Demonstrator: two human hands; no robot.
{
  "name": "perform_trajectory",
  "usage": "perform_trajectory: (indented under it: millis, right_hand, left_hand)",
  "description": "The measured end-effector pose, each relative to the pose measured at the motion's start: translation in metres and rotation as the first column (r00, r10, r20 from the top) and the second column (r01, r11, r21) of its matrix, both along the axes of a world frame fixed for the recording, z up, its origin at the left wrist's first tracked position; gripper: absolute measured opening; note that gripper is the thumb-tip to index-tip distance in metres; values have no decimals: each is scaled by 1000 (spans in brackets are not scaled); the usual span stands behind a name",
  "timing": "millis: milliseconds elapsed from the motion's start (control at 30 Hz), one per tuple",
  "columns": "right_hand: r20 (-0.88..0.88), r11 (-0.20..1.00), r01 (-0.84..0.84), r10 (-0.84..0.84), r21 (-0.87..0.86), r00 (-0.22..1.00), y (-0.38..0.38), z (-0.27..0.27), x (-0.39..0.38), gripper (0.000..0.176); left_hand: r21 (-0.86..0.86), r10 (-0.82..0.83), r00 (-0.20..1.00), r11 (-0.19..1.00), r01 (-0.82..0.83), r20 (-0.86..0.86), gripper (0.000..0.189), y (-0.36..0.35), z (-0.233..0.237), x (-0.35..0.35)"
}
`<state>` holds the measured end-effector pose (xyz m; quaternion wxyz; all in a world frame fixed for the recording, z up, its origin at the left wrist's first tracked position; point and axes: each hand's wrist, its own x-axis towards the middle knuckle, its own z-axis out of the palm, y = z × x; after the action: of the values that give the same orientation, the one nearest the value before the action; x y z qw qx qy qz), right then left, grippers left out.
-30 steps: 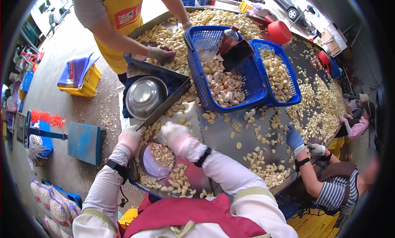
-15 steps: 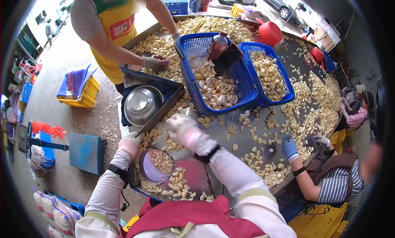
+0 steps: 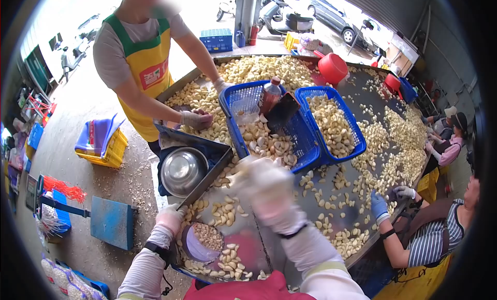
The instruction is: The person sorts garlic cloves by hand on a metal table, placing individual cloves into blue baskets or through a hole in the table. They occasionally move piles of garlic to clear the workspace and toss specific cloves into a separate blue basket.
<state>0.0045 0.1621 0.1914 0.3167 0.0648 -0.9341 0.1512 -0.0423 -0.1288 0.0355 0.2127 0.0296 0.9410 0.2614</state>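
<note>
My left hand (image 3: 170,218), in a white glove, is closed at the metal rim (image 3: 199,188) on the table's left side. My right hand (image 3: 264,185), also gloved, is smeared by motion over the table, just in front of the blue basket (image 3: 308,162); its fingers cannot be made out. That basket holds unpeeled-looking garlic cloves (image 3: 269,144), a bottle (image 3: 271,95) and a dark flat object (image 3: 283,111). Peeled garlic cloves (image 3: 223,213) lie between my hands. Nearer to me sits a round container (image 3: 192,248) with small garlic pieces inside.
A steel bowl (image 3: 184,170) stands in the corner tray. Beside the basket is another blue basket (image 3: 357,152) of peeled cloves. A co-worker in a yellow apron (image 3: 150,67) stands opposite; another in a striped shirt (image 3: 424,243) works at right. A red scoop (image 3: 332,68) lies behind.
The view has tilted up. My right hand has moved rightward from beside the corner tray to in front of the blue basket. My left hand stays at the rim.
</note>
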Motion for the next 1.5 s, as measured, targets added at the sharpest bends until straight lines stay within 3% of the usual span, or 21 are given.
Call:
perform_trajectory:
  millis: [67, 100, 167, 200, 233, 300, 367, 600, 667, 733, 833, 867, 900, 967, 1000, 1033, 1100, 1167, 1200, 1433, 1500]
  right_hand:
    - [-3, 935, 345, -347, -81, 938, 48, 38, 3, 30]
    - [-214, 949, 303, -315, -88, 925, 72, 43, 3, 44]
    - [-152, 920, 361, -339, 153, 928, 70, 27, 27, 34]
    - [-28, 786, 254, -289, 563, 957, 72, -22, 43, 37]
    - [476, 950, -153, 5, 271, 879, 54, -16, 56, 48]
    - [585, 885, -466, 370, 17, 722, 37, -107, 60, 70]
    - [728, 955, -288, 242, -64, 641, 17, -142, 48, 91]
    - [756, 985, -173, 136, -31, 640, -126, -179, -8, 102]
    - [762, 949, -316, 195, 13, 617, -145, -178, 13, 99]
    - [731, 774, -628, 475, -82, 490, -153, -187, 36, 89]
    - [886, 724, -620, 454, -302, 98, -154, -169, 74, 81]
    - [775, 690, -712, 520, -133, 359, -133, -157, 95, 73]
    - [701, 669, -719, 605, -191, 377, -113, -144, 94, 59]
    - [818, 880, -475, 272, 2, 507, -71, -113, 110, 52]
    - [830, 919, -390, 172, 58, 531, -42, -110, 126, 60]
    - [976, 956, -255, -98, 146, 192, -29, -103, 131, 77]
    - [971, 971, -202, -163, 127, -177, -34, -99, 152, 93]
    - [973, 977, -144, 131, -160, -192, -42, -146, 191, 101]
    - [955, 986, -132, 58, -100, -292, -69, -141, 192, 92]
    - [989, 940, -324, 65, -106, -135, -147, -117, 131, 65]
    - [995, 902, -430, 68, -29, 75, -164, -113, 102, 61]
  left_hand:
    - [-31, -21, 999, 999, 20, -35, 37, -8, -13, 0]
    - [-39, -92, 990, 995, 88, -111, 35, -19, -39, -4]
    - [-55, -66, 995, 997, 62, -76, 39, -19, -42, -4]
    - [-77, -47, 998, 996, 43, -49, 40, -13, -26, -5]
    - [-97, -32, 999, 995, 31, -9, 42, -8, -12, -1]
    - [-101, -31, 1000, 994, 31, 0, 42, -6, -6, -1]
    - [-103, -46, 999, 994, 47, 8, 43, -3, -7, -2]
    - [-84, -67, 997, 994, 70, 36, 42, -6, -7, -3]
    - [-63, -331, 900, 943, 327, -285, 37, -27, -54, -6]
    - [-346, -496, 866, 825, 447, -64, 44, -30, -75, -13]
    - [-249, -508, 861, 835, 491, -4, 50, -11, -9, -4]
    - [-257, -525, 820, 845, 470, -226, 49, -31, -93, -17]
    - [-248, -548, 775, 835, 491, -315, 37, -30, -56, -10]
    - [-26, -75, 995, 997, 77, 64, 37, -11, -6, -8]
    - [-8, -77, 993, 997, 79, 91, 37, -9, -7, -9]
    - [-31, -59, 996, 998, 61, 72, 42, -10, -10, -10]
    - [-44, -48, 997, 998, 50, 52, 47, -10, -4, -9]
    - [-61, -23, 992, 998, 31, 126, 47, -10, 6, -9]
    - [-79, -19, 991, 996, 29, 130, 49, -10, 1, -11]
    - [-81, -4, 992, 997, 14, 123, 52, -11, -4, -13]
    - [-78, -16, 992, 997, 26, 127, 53, -11, 0, -11]
